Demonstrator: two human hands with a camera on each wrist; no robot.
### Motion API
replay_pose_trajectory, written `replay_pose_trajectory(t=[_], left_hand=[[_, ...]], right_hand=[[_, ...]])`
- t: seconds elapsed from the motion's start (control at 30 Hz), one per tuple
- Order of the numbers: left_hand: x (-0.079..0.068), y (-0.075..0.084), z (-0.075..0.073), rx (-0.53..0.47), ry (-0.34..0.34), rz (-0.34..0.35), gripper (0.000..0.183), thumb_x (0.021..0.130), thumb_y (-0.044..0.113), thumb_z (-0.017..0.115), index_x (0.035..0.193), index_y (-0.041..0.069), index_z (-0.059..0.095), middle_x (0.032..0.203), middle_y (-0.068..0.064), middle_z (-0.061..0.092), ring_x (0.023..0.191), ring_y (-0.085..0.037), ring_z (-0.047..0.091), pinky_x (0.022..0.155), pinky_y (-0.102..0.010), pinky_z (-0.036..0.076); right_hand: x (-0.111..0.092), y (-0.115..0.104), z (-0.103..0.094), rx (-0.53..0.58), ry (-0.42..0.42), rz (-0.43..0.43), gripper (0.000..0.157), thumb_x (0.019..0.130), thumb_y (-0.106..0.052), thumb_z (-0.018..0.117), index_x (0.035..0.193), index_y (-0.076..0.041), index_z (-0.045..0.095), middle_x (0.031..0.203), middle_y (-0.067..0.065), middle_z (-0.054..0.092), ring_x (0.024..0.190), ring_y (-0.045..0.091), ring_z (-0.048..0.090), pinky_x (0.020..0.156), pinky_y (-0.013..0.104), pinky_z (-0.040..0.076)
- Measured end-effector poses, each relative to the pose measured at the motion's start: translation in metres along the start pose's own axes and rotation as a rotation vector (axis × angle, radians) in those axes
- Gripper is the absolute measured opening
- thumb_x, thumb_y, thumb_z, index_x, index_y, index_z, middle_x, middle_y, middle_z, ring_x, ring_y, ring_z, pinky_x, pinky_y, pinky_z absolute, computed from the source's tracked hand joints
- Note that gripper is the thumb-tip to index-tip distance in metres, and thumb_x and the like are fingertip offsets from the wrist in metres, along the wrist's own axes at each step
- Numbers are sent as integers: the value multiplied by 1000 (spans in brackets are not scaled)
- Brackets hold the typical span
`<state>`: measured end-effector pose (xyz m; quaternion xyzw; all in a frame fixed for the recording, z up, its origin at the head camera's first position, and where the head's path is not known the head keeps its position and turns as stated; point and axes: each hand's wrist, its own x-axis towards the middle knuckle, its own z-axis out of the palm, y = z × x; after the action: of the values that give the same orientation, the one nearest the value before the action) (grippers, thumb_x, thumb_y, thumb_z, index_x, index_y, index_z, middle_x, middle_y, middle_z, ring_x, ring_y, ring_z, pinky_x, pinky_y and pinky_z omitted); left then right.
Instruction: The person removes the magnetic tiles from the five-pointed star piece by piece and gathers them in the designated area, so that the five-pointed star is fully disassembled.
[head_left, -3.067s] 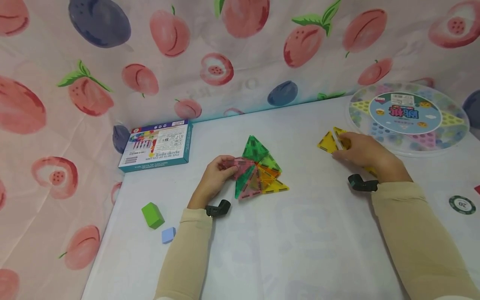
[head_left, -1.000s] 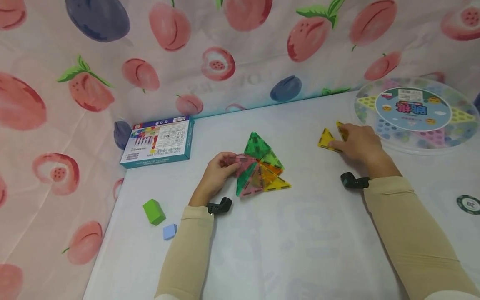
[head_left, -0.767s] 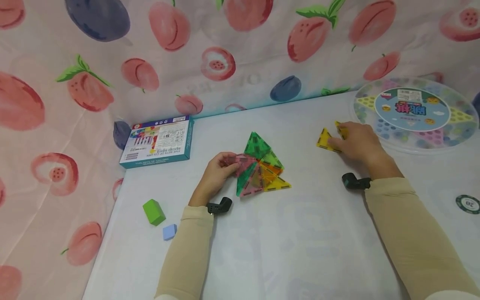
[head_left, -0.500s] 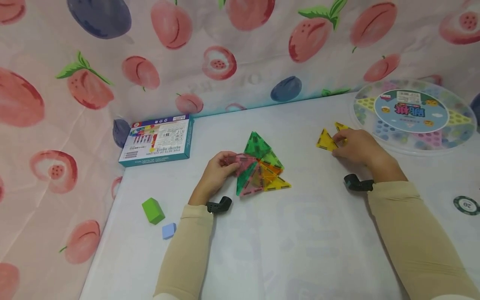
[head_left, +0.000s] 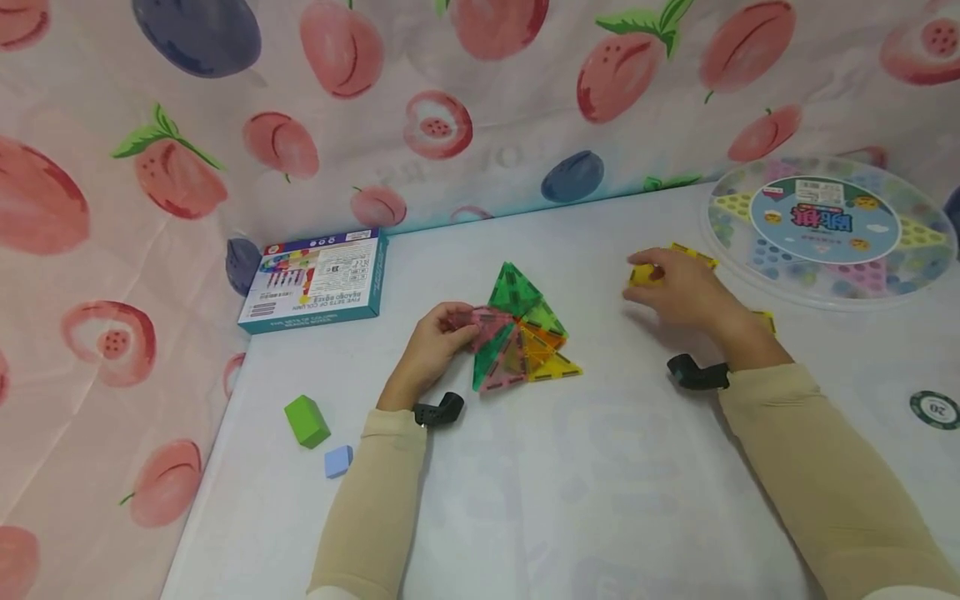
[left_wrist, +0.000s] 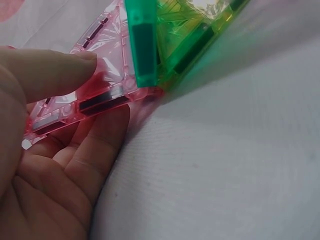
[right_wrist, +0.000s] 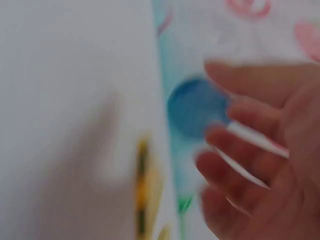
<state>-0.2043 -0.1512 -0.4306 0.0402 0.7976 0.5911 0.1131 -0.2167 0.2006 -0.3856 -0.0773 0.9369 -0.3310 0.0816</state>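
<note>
Left hand [head_left: 430,353] pinching pink translucent plastic triangle [head_left: 491,319], right hand [head_left: 688,296] loose
Sweeping low, we might scatter yellow plastic tiles [head_left: 643,273].

Soft, diffuse light over the bench [head_left: 525,500]; glare on the pink tile [left_wrist: 111,52], left-wrist view; right-wrist view blurred (shadow, lower left, equally smeared).

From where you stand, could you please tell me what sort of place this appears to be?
Probably a tabletop play area: translucent triangular tiles, a green block and what looks like a round board game sit before a fruit-print backdrop.
</note>
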Motion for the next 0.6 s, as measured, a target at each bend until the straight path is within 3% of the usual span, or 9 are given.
replay_pose_trajectory(t=[0.13,0.27,0.43,0.6], left_hand=[[0,0,0,3,-2,-1,30,83,19,64,111,15,54,100,-7,56,84,-19,54,71,-29,48],[1,1,-1,1,-5,-1,30,83,19,64,111,15,54,101,-7,56,85,-20,54,71,-29,48],[1,1,-1,0,-4,-2,30,83,20,65,111,16,55,101,-6,56,86,-20,54,72,-30,48],[1,0,0,2,-1,-2,30,83,20,65,111,16,55,100,-5,57,86,-20,54,72,-30,48]], right_hand=[[-10,-30,20,48,-194,-203,44,82,-34,64,119,-13,54,115,6,55,101,23,49,84,42,41],[-17,-48,42,35,-356,-303,33,82,-27,65,111,-13,57,110,2,57,100,19,51,85,39,42],[-21,-58,55,9,-344,-325,27,81,-20,67,105,-11,58,100,2,54,91,18,49,81,35,43],[-24,-63,61,54,-351,-300,31,80,-18,67,106,-11,52,94,1,55,84,16,50,75,31,43]])
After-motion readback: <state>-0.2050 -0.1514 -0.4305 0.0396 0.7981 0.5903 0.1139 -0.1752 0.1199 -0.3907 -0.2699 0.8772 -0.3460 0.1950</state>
